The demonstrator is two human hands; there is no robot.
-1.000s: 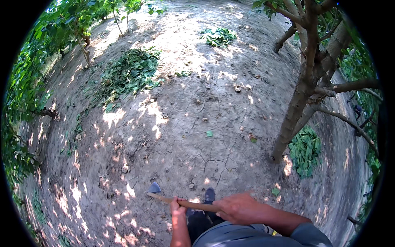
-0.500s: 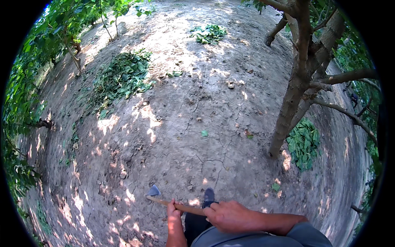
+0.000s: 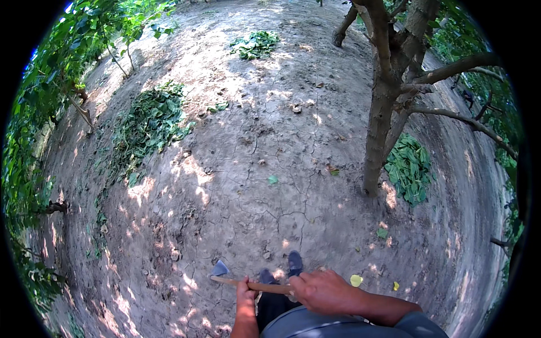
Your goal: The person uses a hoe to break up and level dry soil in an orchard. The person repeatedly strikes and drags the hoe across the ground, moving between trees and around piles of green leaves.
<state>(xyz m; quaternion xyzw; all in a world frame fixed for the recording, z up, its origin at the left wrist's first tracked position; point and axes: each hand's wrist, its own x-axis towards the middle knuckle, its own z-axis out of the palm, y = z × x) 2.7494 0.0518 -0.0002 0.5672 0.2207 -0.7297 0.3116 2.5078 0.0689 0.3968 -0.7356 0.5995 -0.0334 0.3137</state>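
While the left hand (image 3: 244,289) grips the tool (image 3: 227,280) partway along its wooden handle (image 3: 271,288), the right hand (image 3: 321,292) is closed around the handle farther from the blade (image 3: 220,268). The tool is held crosswise before the body, its grey blade at the left end; whether this touches the cracked ground (image 3: 236,225) cannot be told. Leaf piles (image 3: 149,121) lie at upper left, top centre and beside the tree (image 3: 376,129) at right.
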